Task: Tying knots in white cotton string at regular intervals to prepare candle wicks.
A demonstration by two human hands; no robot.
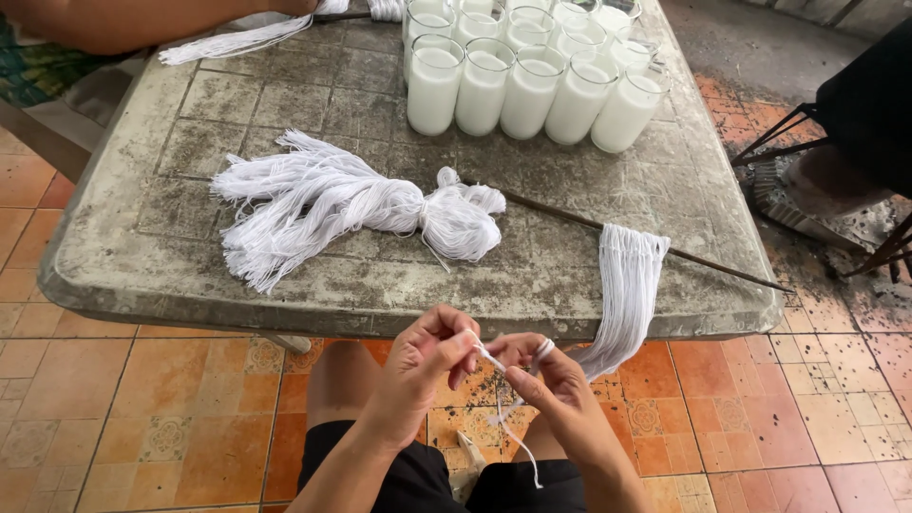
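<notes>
My left hand [426, 366] and my right hand [553, 388] meet below the table's front edge, over my lap. Both pinch a short white string [502, 385], whose loose end dangles down between my knees. On the grey stone table [142, 237] lies a big tied bundle of white strings [342, 201]. A thin dark stick [617, 231] lies across the table's right side, with a row of white strings [622, 294] looped over it and hanging past the edge near my right hand.
Several glasses filled with white wax [527, 71] stand at the table's far side. Another person's arm [123, 21] rests at the far left beside more white strings [237, 40]. A dark metal stand [836, 152] sits on the tiled floor at right.
</notes>
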